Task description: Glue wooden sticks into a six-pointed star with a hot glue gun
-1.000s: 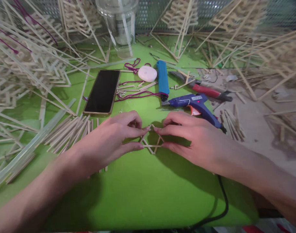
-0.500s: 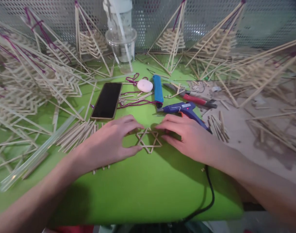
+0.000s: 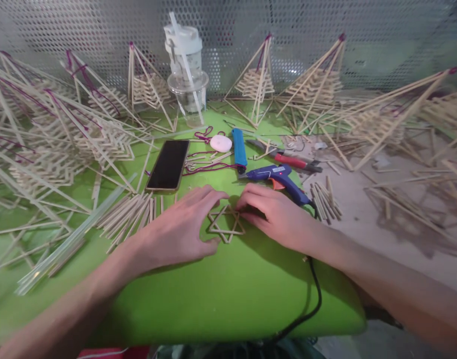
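A small six-pointed star of thin wooden sticks (image 3: 233,232) lies flat on the green tabletop (image 3: 228,289) between my hands. To its left, my left hand (image 3: 187,224) is open, thumb and fingers spread around that side without a visible grip. At the star's upper right point, the fingertips and thumb of my right hand (image 3: 271,212) come together on the sticks. Just beyond that hand lies a blue glue gun (image 3: 268,172) with a small red light lit. Loose wooden sticks (image 3: 127,214) are heaped beside my left wrist.
A phone (image 3: 167,165), white oval object (image 3: 221,143), blue bar (image 3: 239,148) and red-handled pliers (image 3: 292,160) lie ahead. Stick pyramids (image 3: 256,82) line the back around a cup with a straw (image 3: 193,102). Clear glue sticks (image 3: 77,232) lie left; a black cord (image 3: 319,294) hangs right.
My right hand's fingertips have drawn together on the star's upper right point. My left hand stays spread. The whole view has tilted up slightly, so things sit lower.
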The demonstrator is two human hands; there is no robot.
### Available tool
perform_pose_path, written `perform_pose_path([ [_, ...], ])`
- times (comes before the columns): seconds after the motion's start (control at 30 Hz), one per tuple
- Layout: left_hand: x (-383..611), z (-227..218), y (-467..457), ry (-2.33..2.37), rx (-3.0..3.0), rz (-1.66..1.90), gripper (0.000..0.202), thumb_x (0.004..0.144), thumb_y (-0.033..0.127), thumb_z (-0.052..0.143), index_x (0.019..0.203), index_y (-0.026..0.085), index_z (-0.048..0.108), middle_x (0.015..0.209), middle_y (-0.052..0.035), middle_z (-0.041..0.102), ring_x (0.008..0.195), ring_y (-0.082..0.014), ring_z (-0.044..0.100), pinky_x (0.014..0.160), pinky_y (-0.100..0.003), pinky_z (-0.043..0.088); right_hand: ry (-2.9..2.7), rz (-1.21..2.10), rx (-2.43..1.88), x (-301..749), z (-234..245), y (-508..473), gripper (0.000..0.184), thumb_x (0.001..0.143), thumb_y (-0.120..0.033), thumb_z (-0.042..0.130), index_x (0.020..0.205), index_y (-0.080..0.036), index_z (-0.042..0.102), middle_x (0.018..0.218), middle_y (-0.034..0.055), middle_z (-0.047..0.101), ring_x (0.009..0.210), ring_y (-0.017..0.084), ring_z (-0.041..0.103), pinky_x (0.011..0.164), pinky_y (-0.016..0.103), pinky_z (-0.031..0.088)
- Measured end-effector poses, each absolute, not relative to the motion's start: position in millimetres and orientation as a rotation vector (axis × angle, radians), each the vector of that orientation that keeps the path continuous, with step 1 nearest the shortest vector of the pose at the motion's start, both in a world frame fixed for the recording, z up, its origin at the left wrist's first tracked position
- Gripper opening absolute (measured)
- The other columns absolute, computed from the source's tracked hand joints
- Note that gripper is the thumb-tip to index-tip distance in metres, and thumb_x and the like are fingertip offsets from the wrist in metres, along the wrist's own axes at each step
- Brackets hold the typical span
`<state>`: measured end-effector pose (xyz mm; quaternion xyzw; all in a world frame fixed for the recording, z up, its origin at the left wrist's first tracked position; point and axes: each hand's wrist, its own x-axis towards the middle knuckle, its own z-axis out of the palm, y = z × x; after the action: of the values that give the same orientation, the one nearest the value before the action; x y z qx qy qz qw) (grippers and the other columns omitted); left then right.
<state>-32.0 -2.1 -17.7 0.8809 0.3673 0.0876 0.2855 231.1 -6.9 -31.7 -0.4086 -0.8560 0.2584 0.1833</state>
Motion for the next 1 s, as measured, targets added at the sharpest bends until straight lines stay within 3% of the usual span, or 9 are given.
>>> perform_pose_path([
  [0.07,-32,-17,-3,0.946,2.39,0.209,0.075,0.092,0.033,0.074,0.159,0.02,0.044,0.143,-0.013,0.058,0.131,-0.0328,0.057,0.112,-0.05,0.049,-2.424,0.712,-1.158,231,-32,-7,0.009,0.102,-0.01,0.066,0.102,-0.019,0.068,0.104,0.0061,0.066,0.096,0.023,0.067,0.086,0.04,0.053],
  [0.3,-30,-19,3,0.943,2.384,0.192,0.048,0.101,0.04,0.071,0.142,0.017,0.062,0.135,-0.0124,0.062,0.123,-0.0297,0.061,0.107,-0.045,0.052,-2.433,0.693,-1.147,229,-33,-8,0.014,0.1,-0.007,0.066,0.108,-0.017,0.071,0.107,0.0071,0.067,0.097,0.024,0.067,0.086,0.04,0.052],
  [0.77,-30,-21,6,0.934,2.362,0.254,0.036,0.1,0.044,0.074,0.127,0.022,0.066,0.126,-0.0085,0.063,0.116,-0.0279,0.064,0.1,-0.042,0.053,-2.416,0.701,-1.116,229,-32,-9,0.013,0.104,-0.014,0.064,0.1,-0.017,0.076,0.1,0.0073,0.066,0.088,0.022,0.063,0.082,0.038,0.05],
  [1.0,-32,-21,8,0.905,2.328,0.254,0.039,0.102,0.043,0.071,0.134,0.021,0.064,0.129,-0.0094,0.061,0.118,-0.028,0.063,0.103,-0.042,0.052,-2.407,0.733,-1.179,226,-29,-11,0.004,0.099,-0.02,0.075,0.097,-0.017,0.075,0.098,0.0058,0.063,0.086,0.022,0.062,0.08,0.038,0.049],
])
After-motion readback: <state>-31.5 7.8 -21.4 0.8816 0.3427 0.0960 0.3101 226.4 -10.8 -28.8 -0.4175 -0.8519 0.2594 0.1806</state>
